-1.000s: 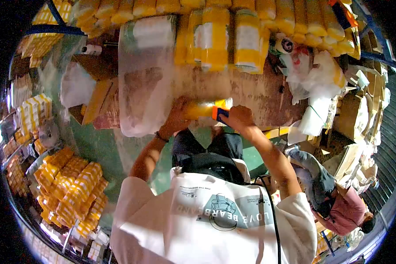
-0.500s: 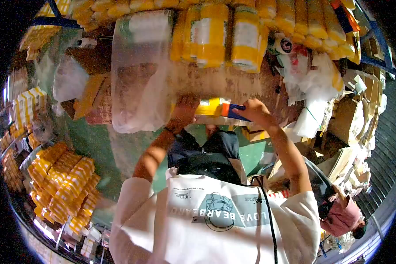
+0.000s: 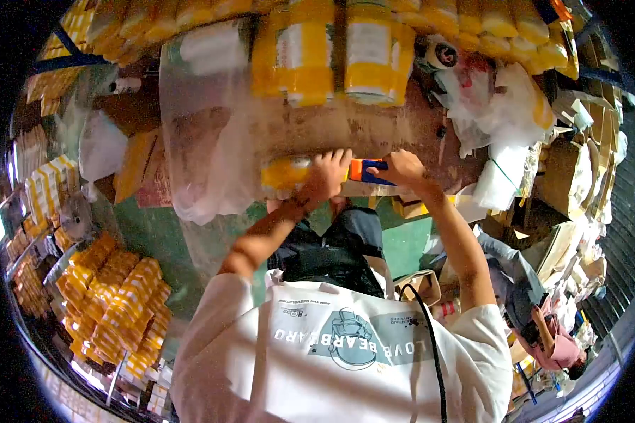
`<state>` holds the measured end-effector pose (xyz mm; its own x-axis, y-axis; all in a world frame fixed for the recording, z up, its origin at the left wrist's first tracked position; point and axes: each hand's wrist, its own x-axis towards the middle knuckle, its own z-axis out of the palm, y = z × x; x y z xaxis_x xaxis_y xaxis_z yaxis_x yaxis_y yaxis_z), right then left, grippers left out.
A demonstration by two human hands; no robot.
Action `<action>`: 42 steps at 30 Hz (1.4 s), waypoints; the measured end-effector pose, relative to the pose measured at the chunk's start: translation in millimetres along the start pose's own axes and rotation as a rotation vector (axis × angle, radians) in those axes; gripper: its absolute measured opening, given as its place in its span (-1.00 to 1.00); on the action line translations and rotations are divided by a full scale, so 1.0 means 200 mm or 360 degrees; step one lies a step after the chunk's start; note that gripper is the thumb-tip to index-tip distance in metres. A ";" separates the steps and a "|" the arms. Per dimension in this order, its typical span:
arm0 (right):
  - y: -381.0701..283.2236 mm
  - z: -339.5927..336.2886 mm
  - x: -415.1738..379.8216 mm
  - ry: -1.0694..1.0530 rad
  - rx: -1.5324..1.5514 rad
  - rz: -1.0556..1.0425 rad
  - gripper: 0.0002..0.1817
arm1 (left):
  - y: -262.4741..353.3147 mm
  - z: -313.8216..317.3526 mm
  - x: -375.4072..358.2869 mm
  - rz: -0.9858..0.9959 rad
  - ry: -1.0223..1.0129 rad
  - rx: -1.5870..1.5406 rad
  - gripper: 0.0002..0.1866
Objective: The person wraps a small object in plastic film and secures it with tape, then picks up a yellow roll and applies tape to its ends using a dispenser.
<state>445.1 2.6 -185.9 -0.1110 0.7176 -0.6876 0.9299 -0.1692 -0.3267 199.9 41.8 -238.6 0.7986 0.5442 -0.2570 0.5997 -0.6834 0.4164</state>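
A parcel wrapped in yellow tape (image 3: pixel 282 173) lies across the near edge of the brown worktop (image 3: pixel 331 130). My left hand (image 3: pixel 326 175) lies over its right end, fingers bent across the top. Beside that hand is an orange and blue tape dispenser (image 3: pixel 375 171), its orange head close to my left fingers. My right hand (image 3: pixel 404 169) is closed around the dispenser's blue handle end. Whether tape still runs from dispenser to parcel is hidden.
Yellow-taped parcels (image 3: pixel 305 56) stand at the worktop's far side. Clear plastic sheeting (image 3: pixel 208 141) hangs over its left part; plastic bags (image 3: pixel 504 106) lie right. More parcels are stacked (image 3: pixel 116 303) at lower left. Another person (image 3: pixel 554 342) is at lower right.
My left hand has moved right along the parcel, from its left part to its right end beside the dispenser. My right hand keeps its hold on the dispenser. The camera view has shifted slightly.
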 end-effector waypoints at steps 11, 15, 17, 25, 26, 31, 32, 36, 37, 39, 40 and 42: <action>-0.11 0.09 -0.31 0.0718 0.0032 -0.0149 -0.49 | -0.01 -0.01 0.05 0.0163 0.0282 -0.0115 -0.68; -0.21 -0.06 -0.34 0.0693 0.0082 -0.0158 -0.48 | 0.00 0.01 0.05 0.0215 0.0529 -0.0164 -0.63; -0.20 -0.09 -0.33 0.0486 0.0043 -0.0106 -0.46 | -0.01 0.03 0.05 0.0248 0.0584 -0.0108 -0.60; -0.31 -0.18 -0.37 0.0388 0.0113 0.0002 -0.47 | -0.04 0.03 0.06 0.0232 0.0259 0.0008 -0.66; -0.34 -0.21 -0.39 0.0447 0.0176 -0.0008 -0.48 | -0.05 0.03 0.06 0.0233 0.0255 0.0006 -0.66; -0.20 -0.10 -0.32 0.0690 0.0019 -0.0182 -0.49 | -0.05 -0.03 0.07 0.0355 0.0320 -0.0419 -0.56; -0.16 -0.07 -0.29 0.0786 -0.0054 -0.0224 -0.49 | -0.06 -0.02 0.06 0.0352 0.0312 -0.0417 -0.56; 0.04 0.11 -0.14 0.0766 0.0093 -0.0240 -0.49 | -0.09 -0.02 0.03 0.0423 0.0250 -0.0495 -0.36; 0.07 0.14 -0.12 0.0914 0.0092 -0.0383 -0.42 | -0.08 -0.04 0.03 0.0423 0.0303 -0.0476 -0.26; 0.10 0.18 -0.06 0.0777 0.0191 -0.0263 -0.37 | -0.05 -0.10 0.02 0.0393 0.0286 -0.0470 -0.19; 0.11 0.18 -0.05 0.0637 0.0282 -0.0142 -0.31 | -0.03 -0.13 0.01 0.0365 0.0275 -0.0468 -0.12; 0.11 0.16 -0.05 0.0600 0.0343 -0.0223 -0.26 | -0.02 -0.12 0.00 0.0296 0.0129 -0.0236 -0.09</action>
<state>454.7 -29.5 -207.1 -0.0580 0.9327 -0.3560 0.8163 -0.1610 -0.5547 196.0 56.4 -219.2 0.8841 0.4574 -0.0955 0.4241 -0.6997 0.5749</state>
